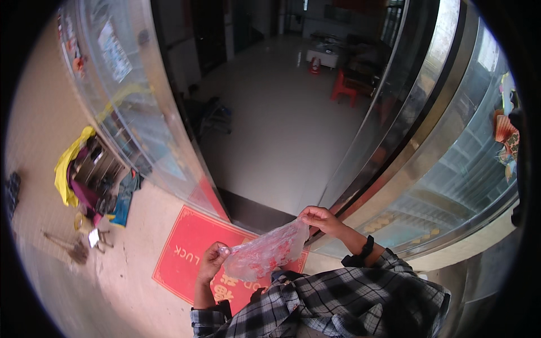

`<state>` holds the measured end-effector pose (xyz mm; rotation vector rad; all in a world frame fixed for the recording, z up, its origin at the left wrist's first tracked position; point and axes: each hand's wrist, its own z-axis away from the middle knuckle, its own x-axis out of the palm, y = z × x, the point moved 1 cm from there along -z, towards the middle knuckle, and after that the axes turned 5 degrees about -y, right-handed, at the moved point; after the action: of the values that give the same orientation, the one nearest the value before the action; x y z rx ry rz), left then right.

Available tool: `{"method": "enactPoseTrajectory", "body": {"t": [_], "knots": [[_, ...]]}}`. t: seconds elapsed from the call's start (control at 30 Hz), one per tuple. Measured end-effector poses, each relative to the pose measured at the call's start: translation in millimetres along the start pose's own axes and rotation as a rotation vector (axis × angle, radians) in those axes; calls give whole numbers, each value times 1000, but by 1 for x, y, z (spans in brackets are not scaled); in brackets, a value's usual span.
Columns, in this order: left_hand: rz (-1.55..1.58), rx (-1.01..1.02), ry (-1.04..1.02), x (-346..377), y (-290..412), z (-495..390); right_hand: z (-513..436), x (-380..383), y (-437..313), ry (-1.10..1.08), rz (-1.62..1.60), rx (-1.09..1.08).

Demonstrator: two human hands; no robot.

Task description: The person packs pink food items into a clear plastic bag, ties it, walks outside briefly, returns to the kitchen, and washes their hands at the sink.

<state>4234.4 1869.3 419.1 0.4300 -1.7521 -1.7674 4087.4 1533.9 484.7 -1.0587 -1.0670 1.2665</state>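
Note:
A thin, see-through plastic bag (pixel 268 252) with red print is stretched between my two hands, above a red doormat. My left hand (pixel 213 261) pinches its left corner between thumb and fingers. The upper right corner is gripped by my right hand (pixel 321 219), which is raised a little higher and lies near the door threshold. Creases run across the bag, and its lower edge hangs loose in front of my checked shirt. Whether anything is inside the bag cannot be told.
Below lies the red doormat (pixel 181 253). Glass doors (pixel 169 139) stand open on a dim tiled room with a red plastic stool (pixel 343 89). At the left are a rack draped with yellow cloth (pixel 67 169), a small stool (pixel 100 240) and a broom (pixel 76 252).

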Motion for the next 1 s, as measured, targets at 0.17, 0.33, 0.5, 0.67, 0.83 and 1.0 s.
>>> {"method": "enactPoseTrajectory", "body": {"t": [0.17,0.33,0.5,0.67,0.83,1.0], "knots": [[11,-35,-87,-4,17,-73,-18,-37,-16,76,-61,-102],[71,15,-144,-12,18,-131,-24,-45,-27,234,-22,-123],[42,3,-292,-35,24,-180,-31,-36,-28,387,-37,-83],[-9,0,-354,-49,26,-207,-36,-22,-28,458,-37,-120],[1,-18,-371,-57,26,-213,-34,-7,-26,502,-38,-85],[-25,10,-387,-57,31,-212,-26,-1,-29,470,-41,-93]]}}
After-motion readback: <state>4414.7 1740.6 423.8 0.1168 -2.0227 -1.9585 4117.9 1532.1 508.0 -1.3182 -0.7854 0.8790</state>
